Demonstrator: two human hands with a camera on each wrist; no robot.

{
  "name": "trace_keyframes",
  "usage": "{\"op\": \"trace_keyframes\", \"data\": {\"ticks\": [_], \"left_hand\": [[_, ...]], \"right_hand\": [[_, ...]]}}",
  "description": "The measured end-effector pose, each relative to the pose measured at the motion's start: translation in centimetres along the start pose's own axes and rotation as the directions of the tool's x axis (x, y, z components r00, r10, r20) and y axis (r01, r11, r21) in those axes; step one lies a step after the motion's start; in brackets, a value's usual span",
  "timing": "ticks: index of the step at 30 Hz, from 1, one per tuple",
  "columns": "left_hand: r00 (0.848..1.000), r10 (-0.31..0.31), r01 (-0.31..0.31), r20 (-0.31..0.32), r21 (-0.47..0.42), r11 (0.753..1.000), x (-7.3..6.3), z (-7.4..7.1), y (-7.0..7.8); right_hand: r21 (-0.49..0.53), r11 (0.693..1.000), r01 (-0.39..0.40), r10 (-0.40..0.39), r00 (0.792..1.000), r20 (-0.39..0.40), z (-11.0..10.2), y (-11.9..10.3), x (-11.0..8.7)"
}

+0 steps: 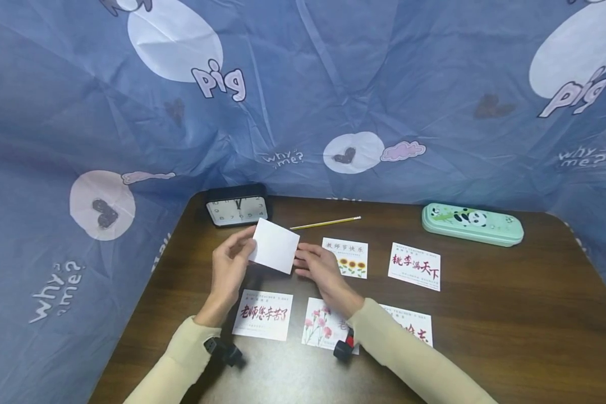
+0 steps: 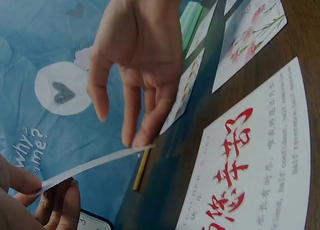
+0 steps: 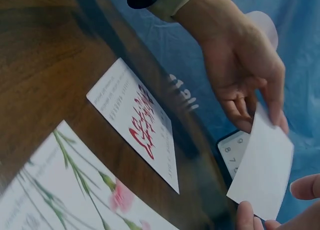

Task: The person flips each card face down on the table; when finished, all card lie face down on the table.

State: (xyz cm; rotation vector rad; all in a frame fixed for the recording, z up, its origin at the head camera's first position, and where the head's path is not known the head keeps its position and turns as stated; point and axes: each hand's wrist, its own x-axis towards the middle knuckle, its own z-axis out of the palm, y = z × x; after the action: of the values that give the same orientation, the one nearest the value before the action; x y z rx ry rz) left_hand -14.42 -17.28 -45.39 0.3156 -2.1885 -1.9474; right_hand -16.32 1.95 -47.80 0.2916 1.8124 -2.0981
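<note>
A blank white card (image 1: 275, 247) is held up over the table, tilted. My left hand (image 1: 229, 272) pinches its left edge, thumb on the near face and fingers behind. At the opposite edge, the fingertips of my right hand (image 1: 325, 275) touch the card, while the right thumb (image 3: 306, 187) stands apart from it. Seen from the left wrist, the card (image 2: 95, 163) shows almost edge-on. Below the hands lie a card with red lettering (image 1: 262, 315) and a pink carnation card (image 1: 318, 322), partly covered by the right wrist. A sunflower card (image 1: 353, 268) lies just beyond the right hand.
Another red-lettered card (image 1: 414, 266) lies to the right, and one more card (image 1: 416, 322) is partly under the right sleeve. At the back are a black clock (image 1: 237, 207), a yellow pencil (image 1: 328, 223) and a green panda pencil case (image 1: 472, 224). A blue cloth (image 1: 303, 112) hangs behind.
</note>
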Motion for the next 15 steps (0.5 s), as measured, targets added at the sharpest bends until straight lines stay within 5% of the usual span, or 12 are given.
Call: {"op": "trace_keyframes", "data": {"ticks": [6, 10, 15], "left_hand": [[1.0, 0.031, -0.03, -0.004, 0.138, 0.99, 0.7, 0.0, -1.1], [0.999, 0.051, -0.048, -0.001, 0.334, 0.941, 1.1, 0.0, -1.8], [0.998, 0.04, -0.061, 0.056, 0.445, 0.893, 1.2, 0.2, -2.3]], "right_hand": [[-0.029, 0.999, 0.034, -0.035, 0.999, -0.026, -0.7, -0.3, 0.0], [-0.037, 0.999, 0.027, -0.028, 0.999, -0.026, -1.0, -0.3, 0.0], [-0.025, 1.0, 0.018, -0.019, 0.999, -0.029, -1.4, -0.3, 0.0]]}}
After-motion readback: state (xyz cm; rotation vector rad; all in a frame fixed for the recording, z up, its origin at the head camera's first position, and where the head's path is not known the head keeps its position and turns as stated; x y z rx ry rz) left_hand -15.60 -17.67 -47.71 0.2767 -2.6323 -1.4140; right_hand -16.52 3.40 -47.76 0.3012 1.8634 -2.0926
